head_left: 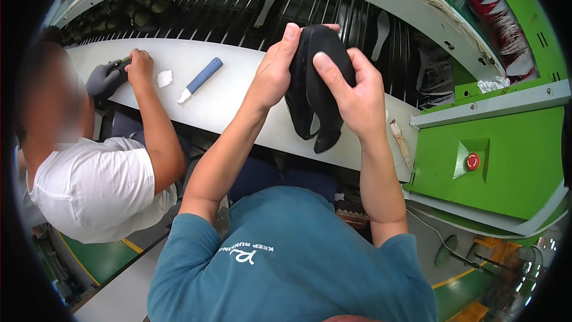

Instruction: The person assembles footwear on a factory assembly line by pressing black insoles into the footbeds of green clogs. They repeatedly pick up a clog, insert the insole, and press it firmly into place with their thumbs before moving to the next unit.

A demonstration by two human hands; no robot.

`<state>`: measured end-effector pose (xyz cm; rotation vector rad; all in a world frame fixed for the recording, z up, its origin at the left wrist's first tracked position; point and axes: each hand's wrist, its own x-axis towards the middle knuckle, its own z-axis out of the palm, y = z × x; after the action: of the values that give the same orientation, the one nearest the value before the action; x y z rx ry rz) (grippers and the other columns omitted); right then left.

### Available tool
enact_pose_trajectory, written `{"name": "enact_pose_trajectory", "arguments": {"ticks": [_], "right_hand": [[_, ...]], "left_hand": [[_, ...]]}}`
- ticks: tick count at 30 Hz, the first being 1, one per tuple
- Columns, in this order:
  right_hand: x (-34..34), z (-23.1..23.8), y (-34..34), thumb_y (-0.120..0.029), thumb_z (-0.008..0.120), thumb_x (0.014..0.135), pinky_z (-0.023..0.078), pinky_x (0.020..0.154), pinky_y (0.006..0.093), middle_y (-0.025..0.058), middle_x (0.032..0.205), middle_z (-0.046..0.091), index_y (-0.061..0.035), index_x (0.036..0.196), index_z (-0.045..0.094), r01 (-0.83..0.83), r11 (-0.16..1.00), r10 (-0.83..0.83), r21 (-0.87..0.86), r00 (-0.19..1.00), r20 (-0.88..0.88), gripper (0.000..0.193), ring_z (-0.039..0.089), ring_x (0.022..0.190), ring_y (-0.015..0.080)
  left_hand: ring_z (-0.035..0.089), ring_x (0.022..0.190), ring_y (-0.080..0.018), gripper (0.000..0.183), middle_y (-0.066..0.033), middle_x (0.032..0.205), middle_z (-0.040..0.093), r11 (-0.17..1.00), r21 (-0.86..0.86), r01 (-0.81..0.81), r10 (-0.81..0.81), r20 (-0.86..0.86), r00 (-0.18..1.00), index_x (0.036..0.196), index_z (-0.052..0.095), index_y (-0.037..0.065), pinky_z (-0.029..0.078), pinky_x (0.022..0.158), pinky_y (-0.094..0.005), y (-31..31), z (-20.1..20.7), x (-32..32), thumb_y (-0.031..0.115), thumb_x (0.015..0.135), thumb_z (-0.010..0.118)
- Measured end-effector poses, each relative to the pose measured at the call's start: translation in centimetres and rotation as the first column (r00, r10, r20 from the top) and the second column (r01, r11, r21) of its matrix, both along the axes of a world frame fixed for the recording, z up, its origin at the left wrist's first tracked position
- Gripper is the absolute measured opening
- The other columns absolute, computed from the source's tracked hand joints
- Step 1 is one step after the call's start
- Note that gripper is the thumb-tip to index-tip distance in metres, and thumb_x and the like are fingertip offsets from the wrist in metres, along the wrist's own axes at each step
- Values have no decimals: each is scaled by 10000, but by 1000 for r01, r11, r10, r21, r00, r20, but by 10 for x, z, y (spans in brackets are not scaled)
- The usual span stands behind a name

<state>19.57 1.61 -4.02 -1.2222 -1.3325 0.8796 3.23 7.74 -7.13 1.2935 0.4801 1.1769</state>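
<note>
Both my hands hold a black shoe upper (297, 107) with a black sole (325, 104) against it, raised over the white worktop (238, 77). At the toe end the two parts lie together; at the lower, heel end they stand apart. My left hand (275, 77) grips the left side, fingers closed near the top. My right hand (362, 95) wraps the right side, with its thumb pressed on the sole's face. Some fingertips are hidden behind the shoe.
Behind the worktop runs a roller conveyor (232, 9) with a grey-white sole (271, 1) on it. A blue-handled brush (201, 79) and a white wad (164, 78) lie leftward, a stained brush (401, 142) rightward. A co-worker (95, 185) sits left. A green machine (488, 185) has a red button (472, 161).
</note>
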Motion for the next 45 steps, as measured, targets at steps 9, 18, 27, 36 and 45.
{"name": "enact_pose_trajectory", "arguments": {"ticks": [9, 18, 27, 36, 45], "right_hand": [[13, -12, 26, -369, 883, 1001, 556, 684, 256, 15, 872, 751, 8, 1013, 752, -13, 1000, 14, 8, 997, -70, 399, 670, 772, 64], [23, -6, 31, -385, 806, 1070, 460, 614, 214, -46, 828, 695, -44, 925, 736, -24, 998, 18, -57, 994, -110, 378, 572, 708, 18], [27, -12, 40, -451, 849, 1023, 465, 629, 223, -43, 804, 684, -31, 909, 743, 60, 997, -59, -39, 998, 27, 448, 577, 716, 33], [24, -22, 19, -405, 841, 1040, 500, 669, 255, -17, 836, 685, -15, 957, 680, -23, 999, 24, 48, 1000, -17, 430, 556, 788, 34], [8, -56, -47, -308, 803, 1076, 467, 664, 245, -3, 822, 674, -25, 1014, 669, -86, 987, 103, 138, 988, -119, 319, 581, 760, 53]], "left_hand": [[662, 913, -106, 670, -28, 1041, 738, 982, 13, -188, 187, 69, 980, 1186, 743, -16, 554, 868, -274, 12, -17, 26, 481, 1245, 299], [508, 750, -238, 595, -123, 755, 543, 936, 127, -329, 340, -75, 938, 915, 585, -28, 483, 765, -400, 16, -25, 37, 433, 1230, 377], [644, 818, -359, 572, -183, 836, 673, 922, 141, -361, 383, -185, 905, 1043, 652, -11, 534, 842, -445, 20, -24, 42, 466, 1217, 390], [798, 875, -341, 501, -207, 978, 792, 886, 318, -336, 408, -194, 892, 1267, 701, -42, 595, 793, -384, -13, -11, 26, 433, 1130, 622], [747, 1191, -362, 702, -299, 1309, 734, 897, 344, -278, 308, -35, 951, 1431, 556, -95, 593, 1056, -482, -65, -18, -15, 543, 1144, 496]]}}
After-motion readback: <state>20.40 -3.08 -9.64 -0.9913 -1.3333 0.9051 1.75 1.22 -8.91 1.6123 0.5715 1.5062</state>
